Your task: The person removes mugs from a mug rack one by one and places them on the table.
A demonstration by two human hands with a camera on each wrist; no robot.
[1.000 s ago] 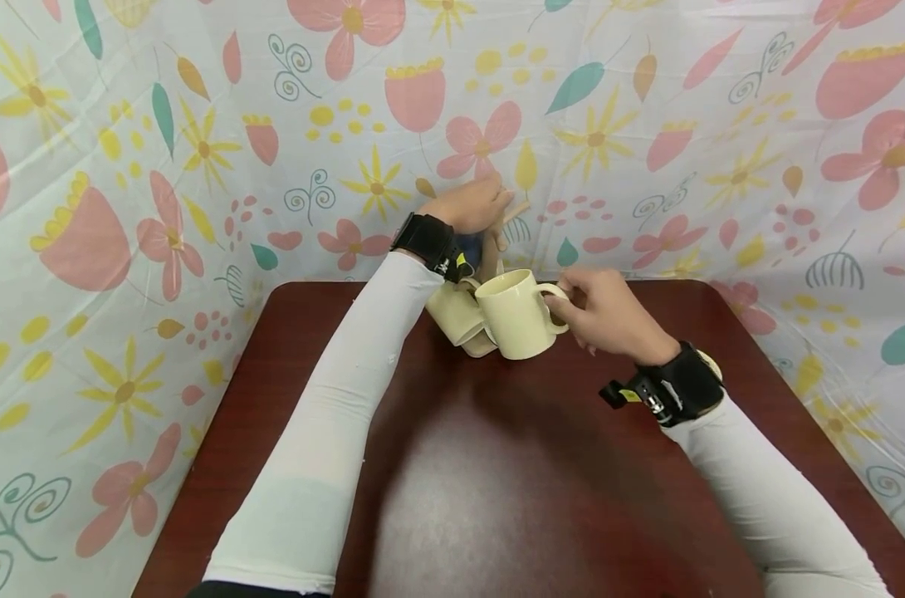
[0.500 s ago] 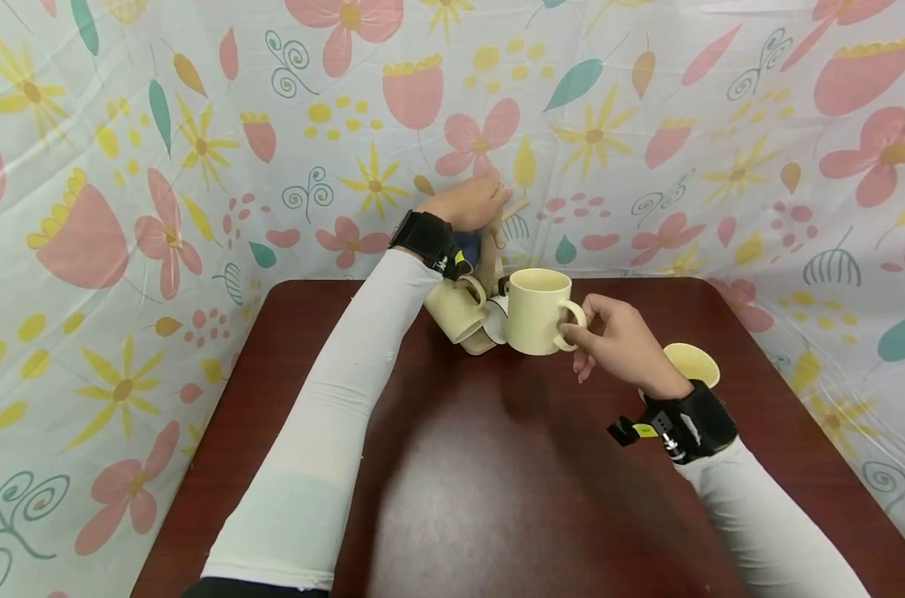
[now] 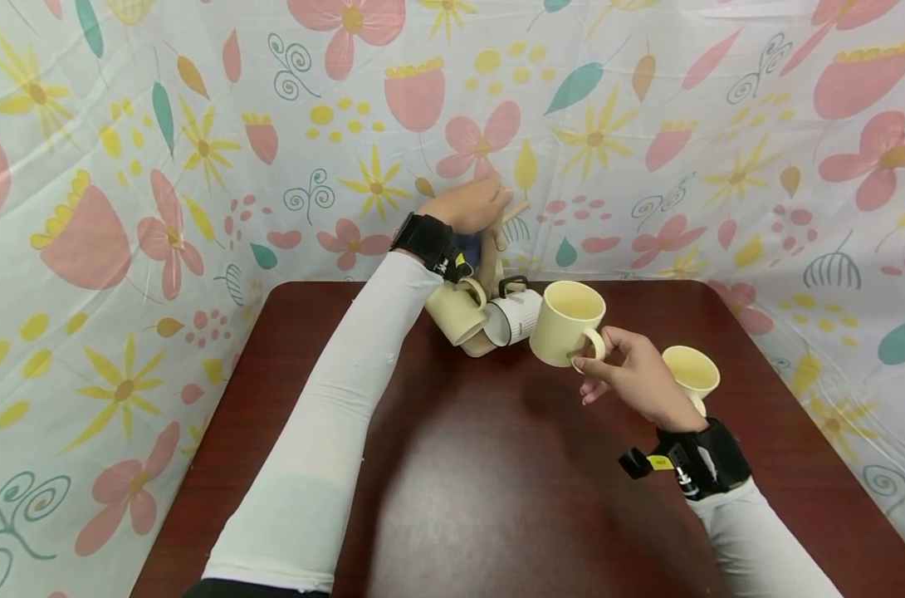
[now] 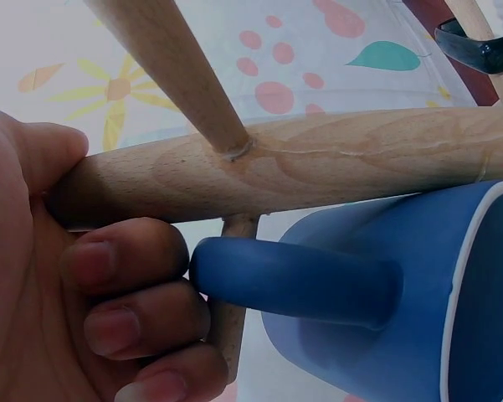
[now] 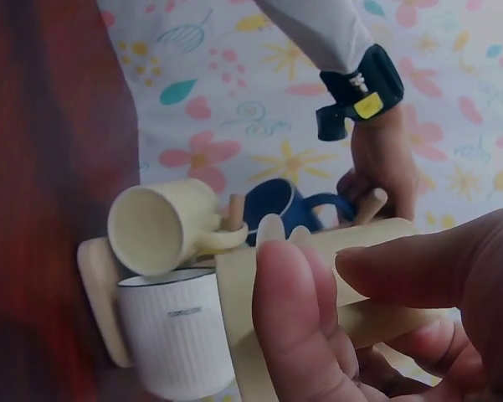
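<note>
Left hand (image 3: 463, 205) grips the top of the wooden stand (image 4: 343, 155), maybe so it won't tip | right hand (image 3: 635, 378) pinches a yellow mug (image 3: 560, 332) by its handle, likely the easy bit to hold, near the white mug (image 3: 524, 317) | wooden stand: smooth, rounded | white mug: bumpy lines | blue mug (image 4: 343, 243): white rim

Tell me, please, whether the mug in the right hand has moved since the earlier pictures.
Yes: in the head view, the held mug has moved rightward, away from the wooden stand.

Wht sleeves (image 3: 321, 415), blk wrist straps (image 3: 714, 457)
</note>
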